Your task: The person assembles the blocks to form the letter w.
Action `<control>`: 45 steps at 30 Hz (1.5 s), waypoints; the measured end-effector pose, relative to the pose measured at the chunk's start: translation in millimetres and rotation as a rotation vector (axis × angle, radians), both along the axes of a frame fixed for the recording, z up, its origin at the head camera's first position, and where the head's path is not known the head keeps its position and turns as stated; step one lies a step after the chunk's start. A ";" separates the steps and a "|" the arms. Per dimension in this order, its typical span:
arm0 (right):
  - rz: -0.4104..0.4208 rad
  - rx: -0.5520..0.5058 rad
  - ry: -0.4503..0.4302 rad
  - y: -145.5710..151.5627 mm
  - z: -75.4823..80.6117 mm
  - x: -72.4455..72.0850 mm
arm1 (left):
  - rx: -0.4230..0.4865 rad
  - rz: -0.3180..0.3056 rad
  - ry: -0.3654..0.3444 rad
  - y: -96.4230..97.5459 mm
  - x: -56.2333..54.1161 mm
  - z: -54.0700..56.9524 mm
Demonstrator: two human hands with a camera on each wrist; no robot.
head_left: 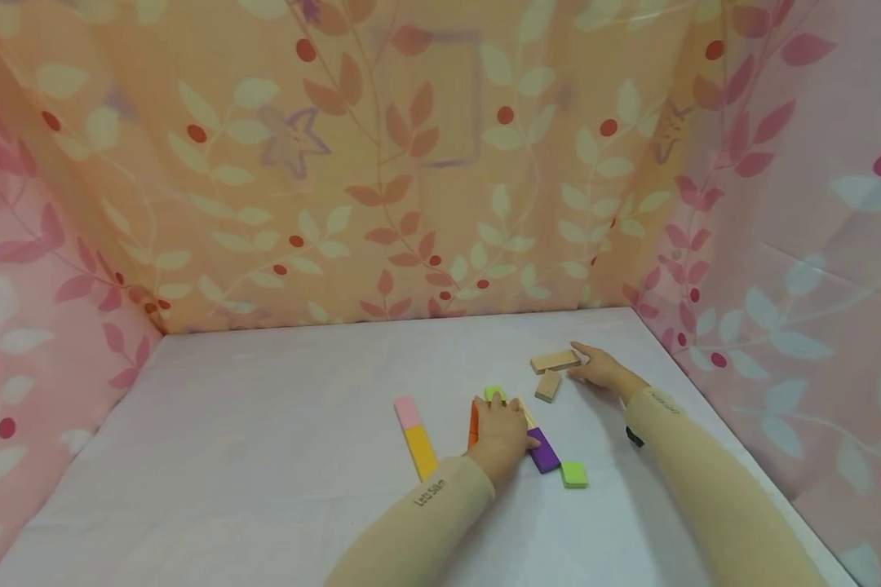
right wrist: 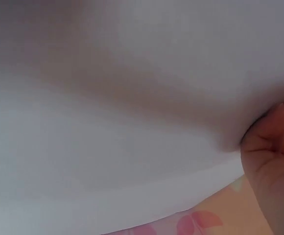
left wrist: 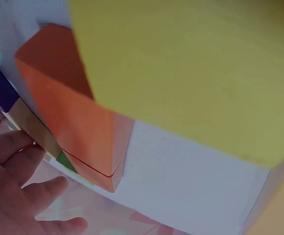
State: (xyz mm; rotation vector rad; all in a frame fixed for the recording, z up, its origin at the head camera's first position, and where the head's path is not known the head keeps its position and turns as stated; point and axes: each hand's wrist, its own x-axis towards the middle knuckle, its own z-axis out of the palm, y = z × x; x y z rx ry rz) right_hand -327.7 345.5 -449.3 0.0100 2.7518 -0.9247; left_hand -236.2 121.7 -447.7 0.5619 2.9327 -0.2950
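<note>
My left hand reaches over a row of flat blocks, its fingers spread. In the left wrist view its fingertips rest at the side of a plain wooden block, which meets a purple block at one end and a green block at the other. Close by stand orange blocks end to end. Farther right, my right hand pinches the right end of a plain wooden block between thumb and fingers. The right wrist view shows that hand's curled fingers, with the block mostly hidden.
A shorter wooden block lies just below the gripped one. To the left, a pink block and a yellow block form a line. A light green square block sits near the purple one. Flowered cloth bounds the white table.
</note>
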 end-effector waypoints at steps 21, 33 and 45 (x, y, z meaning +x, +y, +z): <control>-0.151 -0.539 -0.007 23.7 10.5 26.1 | -0.005 0.007 -0.009 -2.4 6.4 8.3; -0.170 -0.541 -0.036 44.3 24.9 56.8 | -0.001 -0.005 -0.016 -1.4 4.3 5.9; 0.008 -0.459 -0.169 36.0 4.9 71.0 | 0.000 -0.008 0.006 -0.4 7.1 8.0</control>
